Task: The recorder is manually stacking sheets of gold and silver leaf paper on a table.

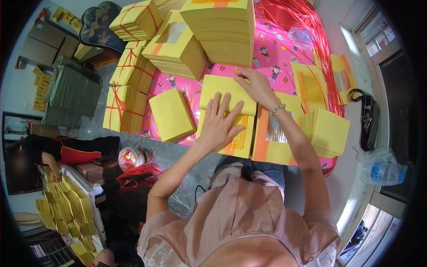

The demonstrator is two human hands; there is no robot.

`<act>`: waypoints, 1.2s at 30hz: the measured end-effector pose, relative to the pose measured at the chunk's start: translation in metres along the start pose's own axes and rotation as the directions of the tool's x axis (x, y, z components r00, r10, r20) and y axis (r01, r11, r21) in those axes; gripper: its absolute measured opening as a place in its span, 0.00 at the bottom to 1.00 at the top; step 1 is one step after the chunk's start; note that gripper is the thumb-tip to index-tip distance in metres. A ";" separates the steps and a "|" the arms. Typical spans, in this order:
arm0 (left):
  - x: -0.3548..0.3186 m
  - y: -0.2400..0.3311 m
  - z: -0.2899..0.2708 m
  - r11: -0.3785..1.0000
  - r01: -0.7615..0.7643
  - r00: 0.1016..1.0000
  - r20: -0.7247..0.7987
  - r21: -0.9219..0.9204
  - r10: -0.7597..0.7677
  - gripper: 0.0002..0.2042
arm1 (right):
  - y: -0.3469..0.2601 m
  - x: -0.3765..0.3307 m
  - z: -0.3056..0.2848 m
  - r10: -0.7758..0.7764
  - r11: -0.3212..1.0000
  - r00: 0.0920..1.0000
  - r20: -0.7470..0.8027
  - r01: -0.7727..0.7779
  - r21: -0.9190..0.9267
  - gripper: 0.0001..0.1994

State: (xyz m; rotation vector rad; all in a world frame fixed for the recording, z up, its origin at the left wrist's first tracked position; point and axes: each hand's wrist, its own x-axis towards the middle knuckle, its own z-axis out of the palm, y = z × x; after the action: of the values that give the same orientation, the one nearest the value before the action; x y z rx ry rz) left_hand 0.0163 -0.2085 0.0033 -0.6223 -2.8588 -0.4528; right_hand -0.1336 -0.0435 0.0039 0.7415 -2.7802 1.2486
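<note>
A stack of yellow paper sheets (227,91) lies in front of me on a pink patterned mat (275,51). My left hand (221,122) presses flat on the near part of this stack, fingers spread. My right hand (253,84) rests on the stack's far right corner, fingertips at the top sheet's edge. Under the folded sheet shows a sheet with an orange printed patch (240,138). To the right lies a sheet with an orange stripe and a silver foil square (275,129). A bead bracelet sits on my right wrist.
Tall yellow paper stacks (222,26) stand at the back, and tied bundles (126,107) lie left. A loose stack (171,113) lies left of my hands, fanned sheets (327,131) right. Red string (307,26), a plastic bottle (382,171), and another person's hand (53,167) are nearby.
</note>
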 end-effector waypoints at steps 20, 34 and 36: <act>-0.002 -0.002 0.002 1.000 0.006 0.997 0.078 -0.023 -0.005 0.33 | -0.018 -0.086 0.004 -0.289 0.897 0.948 -0.134 0.220 -0.384 0.20; -0.004 -0.003 0.003 0.999 0.008 0.997 0.079 -0.040 -0.005 0.34 | -0.019 -0.135 0.001 -0.252 0.934 0.959 0.133 0.277 -0.228 0.30; -0.004 -0.003 0.004 0.999 0.007 0.997 0.076 -0.032 -0.005 0.35 | -0.019 -0.138 -0.001 -0.249 0.933 0.955 0.162 0.281 -0.225 0.32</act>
State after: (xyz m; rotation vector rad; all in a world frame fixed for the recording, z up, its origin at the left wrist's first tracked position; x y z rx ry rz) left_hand 0.0181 -0.2110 -0.0024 -0.6503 -2.9315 -0.4874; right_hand -0.0034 0.0035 -0.0086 1.1657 -2.7389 0.8177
